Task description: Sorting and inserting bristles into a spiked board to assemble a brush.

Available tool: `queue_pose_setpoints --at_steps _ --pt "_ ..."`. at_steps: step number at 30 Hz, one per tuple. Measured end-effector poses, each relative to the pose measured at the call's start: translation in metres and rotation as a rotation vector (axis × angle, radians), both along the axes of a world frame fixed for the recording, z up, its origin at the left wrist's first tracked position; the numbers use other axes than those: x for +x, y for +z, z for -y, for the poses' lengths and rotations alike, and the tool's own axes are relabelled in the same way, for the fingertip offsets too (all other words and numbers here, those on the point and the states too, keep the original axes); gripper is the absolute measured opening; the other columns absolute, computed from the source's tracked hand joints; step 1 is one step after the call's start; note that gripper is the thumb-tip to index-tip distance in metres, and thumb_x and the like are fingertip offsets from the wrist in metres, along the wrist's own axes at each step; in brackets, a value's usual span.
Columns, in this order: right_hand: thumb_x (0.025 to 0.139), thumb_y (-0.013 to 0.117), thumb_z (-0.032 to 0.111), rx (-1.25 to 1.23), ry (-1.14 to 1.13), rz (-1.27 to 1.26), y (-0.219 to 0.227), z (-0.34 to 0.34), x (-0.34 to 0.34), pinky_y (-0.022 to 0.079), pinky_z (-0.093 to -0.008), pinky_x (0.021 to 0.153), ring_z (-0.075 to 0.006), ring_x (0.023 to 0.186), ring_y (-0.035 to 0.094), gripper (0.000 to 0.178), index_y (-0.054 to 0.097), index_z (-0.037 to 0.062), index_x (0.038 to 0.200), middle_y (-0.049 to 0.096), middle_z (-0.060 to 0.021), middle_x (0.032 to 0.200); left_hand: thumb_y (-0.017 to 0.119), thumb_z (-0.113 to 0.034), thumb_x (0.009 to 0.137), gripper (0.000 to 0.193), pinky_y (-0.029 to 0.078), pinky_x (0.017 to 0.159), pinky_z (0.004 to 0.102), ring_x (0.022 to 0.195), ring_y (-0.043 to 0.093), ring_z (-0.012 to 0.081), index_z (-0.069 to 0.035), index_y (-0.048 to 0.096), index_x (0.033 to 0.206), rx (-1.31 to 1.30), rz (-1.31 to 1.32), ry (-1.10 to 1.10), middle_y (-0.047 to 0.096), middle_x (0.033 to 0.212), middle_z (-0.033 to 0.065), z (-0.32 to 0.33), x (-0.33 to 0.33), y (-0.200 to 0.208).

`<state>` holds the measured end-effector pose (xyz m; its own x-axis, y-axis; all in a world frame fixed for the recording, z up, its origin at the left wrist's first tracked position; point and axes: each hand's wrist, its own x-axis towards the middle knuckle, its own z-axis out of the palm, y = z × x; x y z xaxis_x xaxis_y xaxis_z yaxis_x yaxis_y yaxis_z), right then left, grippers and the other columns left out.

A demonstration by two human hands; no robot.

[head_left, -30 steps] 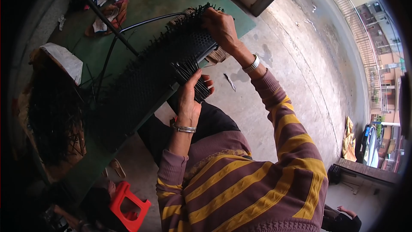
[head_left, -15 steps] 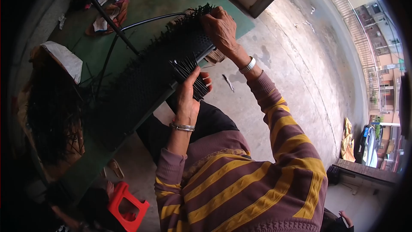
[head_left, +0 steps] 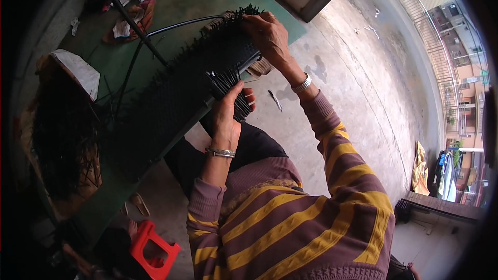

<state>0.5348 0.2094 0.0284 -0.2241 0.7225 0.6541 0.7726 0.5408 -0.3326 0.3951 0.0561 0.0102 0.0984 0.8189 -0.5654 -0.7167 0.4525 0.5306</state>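
A long black strip (head_left: 176, 93) studded with thin upright spikes slants across my lap, from lower left to upper right. My left hand (head_left: 229, 111) is closed on a bundle of thin black ties (head_left: 228, 80) against the strip's near edge. A metal bangle circles that wrist. My right hand (head_left: 268, 33) rests on the strip's far end, its fingers pinched at the spikes there; whether it holds a loose tie I cannot tell. A watch sits on that wrist. Both sleeves are maroon with yellow stripes.
A red plastic stool (head_left: 153, 251) stands at the lower left on the concrete floor. A dark heap of black ties (head_left: 62, 135) fills a box at the left. Black tubes (head_left: 155, 31) cross a green mat with rags (head_left: 132, 13) behind. A railing (head_left: 430, 36) runs along the right.
My right hand has shifted slightly along the strip's far end. My left hand stays on the bundle of ties, and the strip has barely moved.
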Motion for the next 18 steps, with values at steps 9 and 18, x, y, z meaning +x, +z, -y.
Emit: queue_pose_setpoints --at_steps 9,18 --pt "0.083 0.061 0.017 -0.008 0.018 0.036 -0.012 -0.018 -0.006 0.042 -0.0396 0.078 -0.0262 0.089 0.059 0.011 0.065 0.0134 0.093 0.060 -0.0067 0.094 0.070 -0.021 0.086 0.015 0.054 0.062 0.0317 0.070 0.064 0.0150 -0.010 0.063 0.092 -0.001 0.010 0.017 0.067 0.081 0.0057 0.000 0.001 0.000" --pt "0.081 0.063 0.018 0.160 -0.066 0.244 0.000 -0.012 -0.015 0.040 -0.0400 0.076 -0.0245 0.089 0.058 0.017 0.071 0.0204 0.096 0.058 -0.0040 0.088 0.070 -0.022 0.086 0.015 0.053 0.064 0.0307 0.072 0.064 0.0152 -0.010 0.063 0.093 -0.023 -0.014 0.042 0.067 0.082 0.0055 0.001 -0.002 0.002"
